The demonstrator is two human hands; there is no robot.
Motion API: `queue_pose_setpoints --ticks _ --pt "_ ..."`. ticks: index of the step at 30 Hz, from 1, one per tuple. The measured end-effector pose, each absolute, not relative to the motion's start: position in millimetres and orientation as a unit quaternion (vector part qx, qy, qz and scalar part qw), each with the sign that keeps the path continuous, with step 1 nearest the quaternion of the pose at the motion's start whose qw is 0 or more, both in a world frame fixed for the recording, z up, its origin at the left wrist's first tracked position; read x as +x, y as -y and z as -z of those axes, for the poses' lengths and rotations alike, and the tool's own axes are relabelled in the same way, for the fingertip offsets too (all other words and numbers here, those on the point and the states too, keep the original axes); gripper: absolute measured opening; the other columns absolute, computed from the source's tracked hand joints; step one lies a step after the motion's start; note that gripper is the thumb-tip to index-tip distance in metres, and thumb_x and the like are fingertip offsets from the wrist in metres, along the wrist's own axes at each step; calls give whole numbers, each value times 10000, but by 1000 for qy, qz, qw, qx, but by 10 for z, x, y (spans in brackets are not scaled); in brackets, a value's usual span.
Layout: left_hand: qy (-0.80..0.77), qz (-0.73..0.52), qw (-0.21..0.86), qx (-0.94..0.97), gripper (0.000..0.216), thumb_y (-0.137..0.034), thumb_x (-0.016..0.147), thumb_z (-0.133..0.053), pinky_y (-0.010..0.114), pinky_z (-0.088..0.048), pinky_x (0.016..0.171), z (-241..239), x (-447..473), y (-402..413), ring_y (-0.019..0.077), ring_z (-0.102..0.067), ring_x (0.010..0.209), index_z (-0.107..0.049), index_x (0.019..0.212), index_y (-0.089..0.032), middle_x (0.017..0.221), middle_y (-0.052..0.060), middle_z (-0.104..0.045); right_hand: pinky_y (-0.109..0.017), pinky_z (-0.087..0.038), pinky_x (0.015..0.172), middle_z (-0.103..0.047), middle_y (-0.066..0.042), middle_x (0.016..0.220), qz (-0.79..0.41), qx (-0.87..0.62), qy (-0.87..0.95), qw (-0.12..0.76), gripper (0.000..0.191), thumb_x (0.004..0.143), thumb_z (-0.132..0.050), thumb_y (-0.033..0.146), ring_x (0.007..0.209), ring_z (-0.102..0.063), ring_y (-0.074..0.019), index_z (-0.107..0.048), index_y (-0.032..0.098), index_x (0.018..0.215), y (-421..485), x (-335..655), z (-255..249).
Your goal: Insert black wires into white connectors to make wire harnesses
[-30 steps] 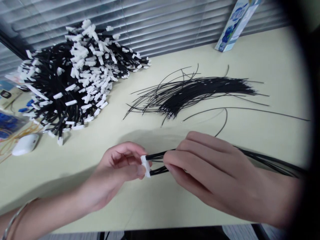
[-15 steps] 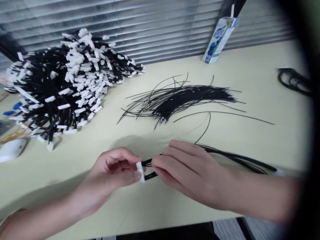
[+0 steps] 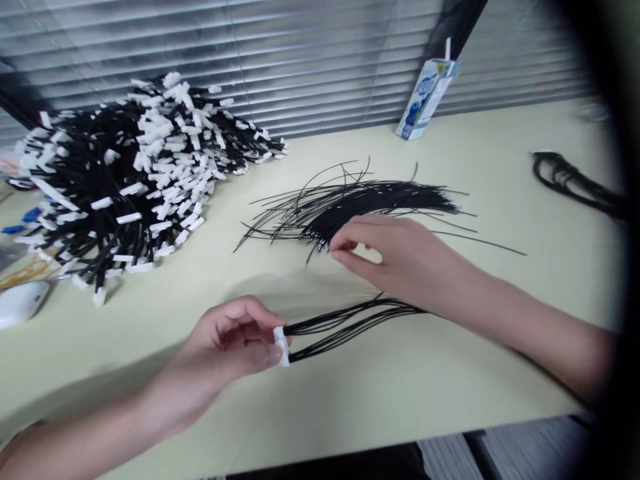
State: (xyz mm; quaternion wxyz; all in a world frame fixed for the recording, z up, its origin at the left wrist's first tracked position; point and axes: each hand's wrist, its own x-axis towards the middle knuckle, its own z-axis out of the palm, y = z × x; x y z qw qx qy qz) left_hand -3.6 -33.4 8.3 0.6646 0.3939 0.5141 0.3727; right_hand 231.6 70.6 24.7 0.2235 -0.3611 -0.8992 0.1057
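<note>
My left hand (image 3: pixel 235 337) pinches a small white connector (image 3: pixel 282 346) with several black wires (image 3: pixel 350 321) running out of it to the right, under my right forearm. My right hand (image 3: pixel 387 250) hovers at the near end of a loose bundle of black wires (image 3: pixel 370 200) on the pale table (image 3: pixel 400 387). Its thumb and forefinger are drawn together in a pinch at the wire tips; whether a wire is between them I cannot make out.
A big heap of finished black harnesses with white connectors (image 3: pixel 125 173) fills the back left. A white mouse (image 3: pixel 20 301) lies at the left edge. A small drink carton (image 3: pixel 425 99) stands by the blinds. Another black wire coil (image 3: pixel 575 180) lies at the far right.
My right hand has let go of the wires at the connector and moved up and away to the loose wire bundle. My left hand still holds the connector in place.
</note>
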Motion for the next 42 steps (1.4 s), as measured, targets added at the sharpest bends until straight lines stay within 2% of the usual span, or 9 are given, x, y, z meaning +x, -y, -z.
queue_pose_setpoints --ticks 4,12,14,17,21,24,28,33,42 --pt "-531 -375 654 387 136 -189 708 -790 170 -498 670 -112 -19 328 104 -602 725 -703 805 -228 743 -7 -649 -324 -378 729 -626 -71 886 43 -356 929 91 124 901 -501 154 848 -566 -203 -623 155 883 -998 2525 -134" --pt "-517 -373 663 392 142 -185 731 -777 178 -496 692 -74 -53 321 108 -625 753 -694 836 -232 770 -12 -675 -334 -381 748 -585 -84 890 109 -260 959 10 165 896 -415 46 872 -542 -213 -547 144 877 -1080 2576 -95" --pt "-512 -371 668 393 152 -185 735 -776 173 -496 699 -63 -59 317 103 -629 759 -691 849 -238 779 -18 -683 -340 -379 684 -582 -78 816 131 -276 952 29 124 901 -417 82 771 -545 -210 -528 138 891 -1067 2550 -128" --pt "-498 -377 676 391 145 -186 749 -766 158 -489 700 -64 -51 302 90 -629 750 -688 858 -242 790 -25 -697 -289 -346 521 -542 -3 649 51 -364 916 164 96 935 -382 161 534 -482 -145 -474 155 963 -946 2483 -277" --pt "-486 -383 687 382 123 -182 764 -751 148 -483 697 -84 -34 290 83 -629 739 -689 857 -235 782 -26 -703 -215 -398 507 -603 44 712 -113 -349 870 329 111 943 -426 195 564 -543 -96 -467 210 1045 -543 2367 -506" --pt "-476 -393 693 373 128 -178 768 -743 153 -488 691 -89 -40 295 83 -629 725 -689 869 -235 776 -32 -699 -222 -413 527 -630 27 793 -115 -261 914 288 112 922 -460 183 642 -565 -107 -547 219 982 -221 2293 -519" --pt "-464 -404 698 367 148 -161 767 -737 120 -472 648 -84 -43 291 67 -621 707 -689 884 -238 760 -47 -693 -277 -441 666 -623 -35 790 -58 -139 953 263 254 855 -403 -14 692 -546 -134 -596 140 794 -74 2223 -391" --pt "-464 -401 702 362 140 -155 761 -737 114 -465 658 -102 -35 280 63 -617 712 -692 869 -232 757 -42 -695 -300 -413 641 -580 -41 753 -28 -175 946 270 159 830 -501 0 671 -493 -144 -614 105 870 -148 2180 -288" --pt "-466 -398 704 360 144 -155 748 -749 122 -468 649 -82 -44 270 70 -620 708 -697 863 -226 758 -33 -696 -319 -385 618 -540 -13 735 19 -185 937 294 200 783 -497 -60 667 -458 -154 -595 102 848 -138 2128 -191"
